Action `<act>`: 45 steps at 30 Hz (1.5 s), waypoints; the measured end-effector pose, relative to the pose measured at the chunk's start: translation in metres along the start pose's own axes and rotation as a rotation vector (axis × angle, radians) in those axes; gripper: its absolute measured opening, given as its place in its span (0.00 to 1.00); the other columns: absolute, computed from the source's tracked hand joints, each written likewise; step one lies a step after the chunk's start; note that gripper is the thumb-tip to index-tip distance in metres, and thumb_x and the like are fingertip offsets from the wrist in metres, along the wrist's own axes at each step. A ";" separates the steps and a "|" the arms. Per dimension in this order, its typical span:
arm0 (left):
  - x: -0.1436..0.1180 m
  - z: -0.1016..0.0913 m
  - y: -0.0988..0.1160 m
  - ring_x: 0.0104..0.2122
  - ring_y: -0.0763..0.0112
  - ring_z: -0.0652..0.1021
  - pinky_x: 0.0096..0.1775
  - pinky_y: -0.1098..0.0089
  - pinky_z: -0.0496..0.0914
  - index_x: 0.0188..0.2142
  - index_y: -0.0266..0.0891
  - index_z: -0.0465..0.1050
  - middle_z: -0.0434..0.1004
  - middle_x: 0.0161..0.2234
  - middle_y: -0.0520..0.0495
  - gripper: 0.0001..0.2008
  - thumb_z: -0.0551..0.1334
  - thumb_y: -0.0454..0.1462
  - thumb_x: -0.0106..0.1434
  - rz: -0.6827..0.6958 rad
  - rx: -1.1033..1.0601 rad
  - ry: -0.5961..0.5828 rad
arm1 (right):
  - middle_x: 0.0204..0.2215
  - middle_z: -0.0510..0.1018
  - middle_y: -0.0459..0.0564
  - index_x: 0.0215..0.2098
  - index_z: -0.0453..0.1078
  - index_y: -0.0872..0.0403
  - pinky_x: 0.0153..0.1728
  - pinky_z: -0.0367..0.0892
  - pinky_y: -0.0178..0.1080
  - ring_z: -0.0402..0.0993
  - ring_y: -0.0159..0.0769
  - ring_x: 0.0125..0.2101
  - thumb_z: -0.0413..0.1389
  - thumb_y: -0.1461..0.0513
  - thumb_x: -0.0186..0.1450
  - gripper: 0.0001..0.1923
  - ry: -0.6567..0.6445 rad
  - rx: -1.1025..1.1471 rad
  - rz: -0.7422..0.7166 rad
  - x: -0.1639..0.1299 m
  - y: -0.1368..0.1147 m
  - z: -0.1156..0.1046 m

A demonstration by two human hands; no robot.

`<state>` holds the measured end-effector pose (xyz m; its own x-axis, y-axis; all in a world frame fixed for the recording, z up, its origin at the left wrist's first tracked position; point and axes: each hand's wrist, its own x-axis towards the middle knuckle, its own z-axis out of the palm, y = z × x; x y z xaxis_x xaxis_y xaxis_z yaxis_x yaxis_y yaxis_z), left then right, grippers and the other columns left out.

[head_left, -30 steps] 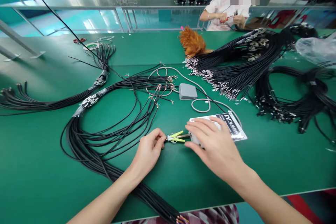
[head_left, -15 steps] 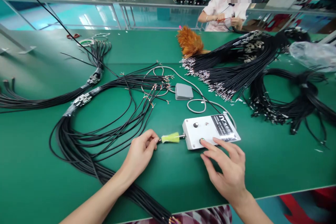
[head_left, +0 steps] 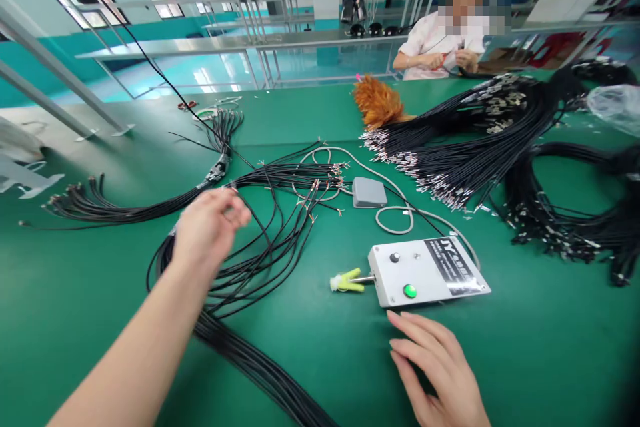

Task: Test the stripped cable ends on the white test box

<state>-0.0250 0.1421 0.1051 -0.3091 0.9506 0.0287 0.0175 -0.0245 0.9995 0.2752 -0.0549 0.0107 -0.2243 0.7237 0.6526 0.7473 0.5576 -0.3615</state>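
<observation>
My left hand (head_left: 207, 227) is raised over the bundle of black cables (head_left: 260, 347), its fingers curled together. A thin dark cable passes close to the fingertips, but what they hold, if anything, I cannot make out. With fingers loosely apart, my right hand (head_left: 437, 367) rests in the air just in front of a white control box (head_left: 425, 273). The box has a knob, a small switch and a green button (head_left: 410, 291) that is lit. From its left side a metal shaft carries a yellow-green forked tip (head_left: 350, 280), spread apart with nothing between its prongs.
A grey pedal-like block (head_left: 369, 193) with a grey cord lies behind the box. Cable piles (head_left: 450, 153) with stripped ends cover the right, beside an orange duster (head_left: 379, 101). Another cable bundle (head_left: 145, 208) lies left. A person (head_left: 440, 47) works across the table.
My left hand has left the yellow-green tip, moving left and up over the cables; the tip now spreads open. My right hand has come off the green button. The view has shifted.
</observation>
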 end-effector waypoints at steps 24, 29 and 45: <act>-0.147 -0.020 -0.020 0.39 0.68 0.73 0.40 0.73 0.67 0.36 0.44 0.66 0.72 0.39 0.51 0.08 0.53 0.30 0.68 0.097 0.864 -1.289 | 0.44 0.81 0.54 0.41 0.71 0.53 0.41 0.75 0.42 0.79 0.40 0.41 0.53 0.70 0.67 0.09 -0.084 0.099 0.118 -0.003 0.001 0.008; -0.154 -0.006 -0.015 0.41 0.69 0.74 0.46 0.71 0.68 0.49 0.47 0.64 0.72 0.44 0.50 0.09 0.52 0.36 0.71 0.064 0.781 -1.184 | 0.45 0.80 0.51 0.42 0.70 0.51 0.46 0.73 0.41 0.77 0.38 0.44 0.54 0.69 0.67 0.09 -0.109 0.271 0.289 -0.003 -0.007 0.008; -0.166 0.025 -0.034 0.28 0.71 0.73 0.33 0.73 0.66 0.39 0.41 0.70 0.74 0.29 0.52 0.13 0.47 0.35 0.73 0.301 0.595 -1.113 | 0.35 0.80 0.45 0.41 0.73 0.50 0.41 0.70 0.31 0.76 0.31 0.37 0.58 0.66 0.64 0.07 -0.203 0.659 0.602 0.016 -0.034 -0.002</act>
<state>0.0494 -0.0075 0.0658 0.7273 0.6837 -0.0601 0.4536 -0.4131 0.7897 0.2471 -0.0632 0.0347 -0.0648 0.9903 0.1232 0.2796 0.1365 -0.9504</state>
